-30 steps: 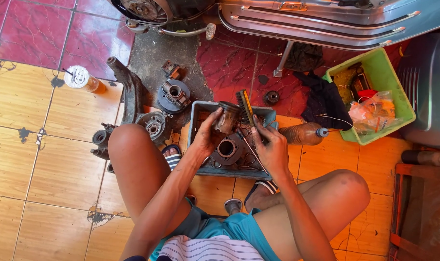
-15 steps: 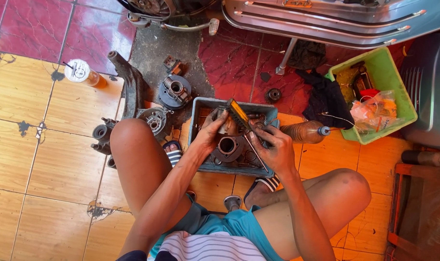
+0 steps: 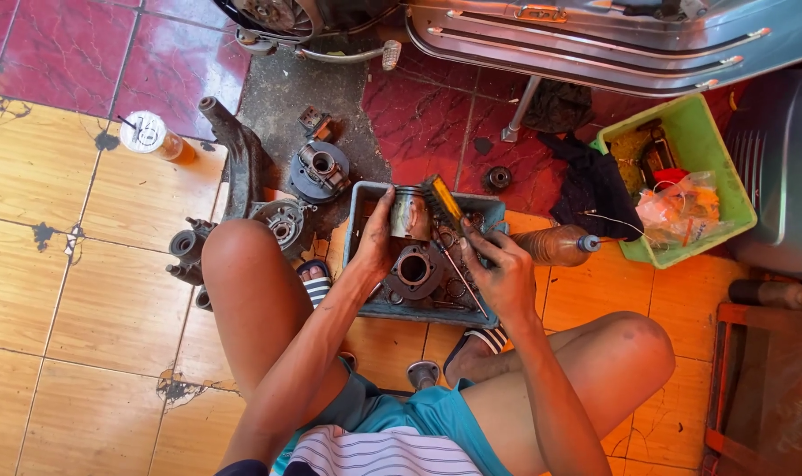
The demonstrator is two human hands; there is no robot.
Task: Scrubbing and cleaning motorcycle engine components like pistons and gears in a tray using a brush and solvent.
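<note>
Piston (image 3: 410,214) sits upright in your left hand (image 3: 379,242), held over the far edge of the tray (image 3: 358,211), fingers wrapped around its side. Above you, the scooter body (image 3: 595,40) spans the top of the view. Your bare knees frame the grey tray on the tiled floor (image 3: 57,291), which holds a round cylinder part (image 3: 413,269) and small rings. A green bin (image 3: 714,167) stands to the right, with a black rag (image 3: 590,189) beside it and a brown bottle (image 3: 555,245) lying near the tray. Engine parts (image 3: 317,172) lie left of the tray. Your right hand (image 3: 502,273) is closed on a yellow-handled brush (image 3: 442,203), its head touching the piston.
</note>
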